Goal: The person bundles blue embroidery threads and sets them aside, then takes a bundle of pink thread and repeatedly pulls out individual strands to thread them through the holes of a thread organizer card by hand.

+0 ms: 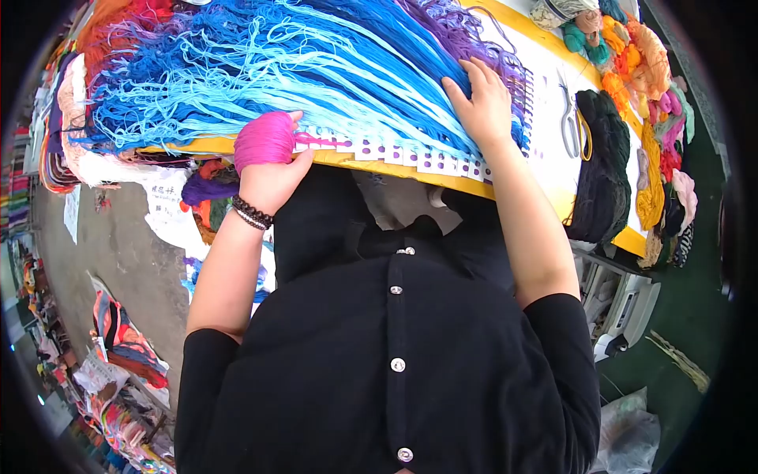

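Observation:
Bright pink thread (264, 142) is wound thickly round the fingers of my left hand (272, 178), which holds it at the table's front edge. One fingertip shows past the winding, and the thumb sticks out to the right. Beside it, a short pink strand (324, 142) lies across a row of white cards with purple dots (430, 160). My right hand (483, 107) rests with fingers apart on the right side of the long threads, which run from light blue (237, 95) through dark blue to purple (450, 31). Nothing is gripped in it.
Silver scissors (568, 118) lie right of my right hand, next to a black thread bundle (604, 166). Orange, yellow and pink skeins (651, 59) line the yellow table's (553, 189) right edge. Below are a white plastic drawer unit (624, 304) and a plastic bag (628, 434). More yarn (130, 340) lies lower left.

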Demonstrator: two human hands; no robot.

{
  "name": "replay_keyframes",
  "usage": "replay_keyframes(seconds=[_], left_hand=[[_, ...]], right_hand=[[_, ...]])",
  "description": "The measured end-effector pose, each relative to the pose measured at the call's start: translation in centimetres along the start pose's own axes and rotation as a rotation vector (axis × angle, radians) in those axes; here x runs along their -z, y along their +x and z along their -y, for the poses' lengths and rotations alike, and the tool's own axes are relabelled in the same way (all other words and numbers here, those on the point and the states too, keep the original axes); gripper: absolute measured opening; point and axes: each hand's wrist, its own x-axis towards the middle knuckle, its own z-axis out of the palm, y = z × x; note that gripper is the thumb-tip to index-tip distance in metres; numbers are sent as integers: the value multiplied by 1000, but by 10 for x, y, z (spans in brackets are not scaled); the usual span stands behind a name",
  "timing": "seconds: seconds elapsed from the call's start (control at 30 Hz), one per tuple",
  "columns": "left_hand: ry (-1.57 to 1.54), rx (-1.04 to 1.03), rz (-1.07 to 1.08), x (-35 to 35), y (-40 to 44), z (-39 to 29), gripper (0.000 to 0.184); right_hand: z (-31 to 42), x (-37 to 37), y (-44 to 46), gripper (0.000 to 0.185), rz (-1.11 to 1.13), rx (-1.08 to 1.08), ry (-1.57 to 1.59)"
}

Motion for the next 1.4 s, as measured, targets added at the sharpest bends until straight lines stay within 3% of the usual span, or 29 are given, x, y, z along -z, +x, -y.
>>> replay_keyframes(seconds=[0.13,0.23,0.37,0.67,0.73,0.8,0.83,0.87,0.9,1.0,1.03,1.07,1.1,1.13,1.17,1.27,1.4], left_hand=[[-64,88,25,0,0,1,37],[-17,-2,32,3,2,12,34],[-73,44,-7,2,-1,6,29],[158,21,-99,-7,-7,14,17],[37,107,-153,-11,-7,16,21],[52,62,-168,-2,-8,5,25],[-113,54,-209,0,-7,-5,28],[-235,173,-181,6,-7,-20,33],[-192,106,-182,11,0,-32,35],[-114,-116,-224,15,34,-41,37],[1,-23,-144,12,47,-39,35],[117,71,-63,7,58,-36,34],[157,-28,-55,-5,68,-19,34],[197,-132,-50,-21,75,3,34],[197,-77,17,-37,76,23,33],[303,-61,170,-36,79,25,31],[318,-98,200,-30,78,15,29]], right_hand=[[0,-1,-1,51,-10,3,2],[3,3,0,51,-1,0,-22],[3,2,0,51,5,-2,-53],[1,1,0,50,6,-32,-9],[0,0,0,49,6,-32,-4],[-1,0,0,49,-4,-16,9],[-4,-2,0,50,-19,9,41],[-8,-3,0,50,-33,32,70],[-11,-1,0,48,-54,49,86],[-19,30,13,43,199,-115,382],[-24,36,17,45,191,-60,254],[-39,32,19,46,48,77,73],[-53,26,19,47,-95,212,-108],[-63,22,18,50,-94,209,-213],[-74,14,13,51,-8,186,-214],[-78,12,4,55,102,116,-243],[-76,12,0,54,122,85,-218]])
